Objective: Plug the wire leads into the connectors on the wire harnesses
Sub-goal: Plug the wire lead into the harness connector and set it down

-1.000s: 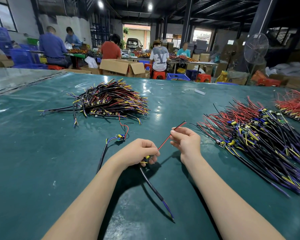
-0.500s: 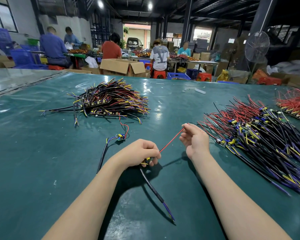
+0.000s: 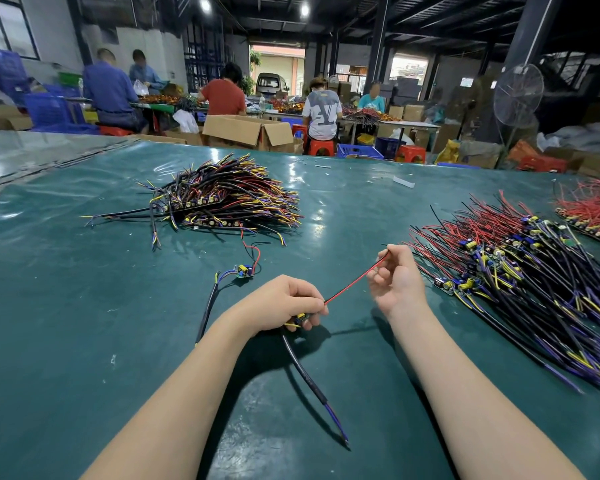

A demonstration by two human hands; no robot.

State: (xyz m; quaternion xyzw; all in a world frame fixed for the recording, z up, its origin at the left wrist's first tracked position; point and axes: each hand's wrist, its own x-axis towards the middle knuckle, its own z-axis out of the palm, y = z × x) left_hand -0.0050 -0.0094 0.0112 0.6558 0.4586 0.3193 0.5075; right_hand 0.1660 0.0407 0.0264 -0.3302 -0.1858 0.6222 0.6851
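Note:
My left hand [image 3: 284, 304] grips a small harness board [image 3: 301, 318] with yellow parts; its black cable [image 3: 307, 375] trails toward me across the green mat, ending in purple leads. A red and black wire lead [image 3: 355, 280] runs taut from that board up to my right hand [image 3: 397, 284], which pinches its far end between thumb and fingers. Both hands hover just above the mat [image 3: 84, 341].
One finished harness [image 3: 243, 270] lies left of my left hand. A heap of harnesses [image 3: 229, 199] sits far left, a larger heap [image 3: 520, 271] at right, red-wired boards [image 3: 596, 213] far right. Several people work at tables behind the mat.
My right hand has slid outward along the red lead to the right, drawing it straight. The left hand has kept its hold on the board.

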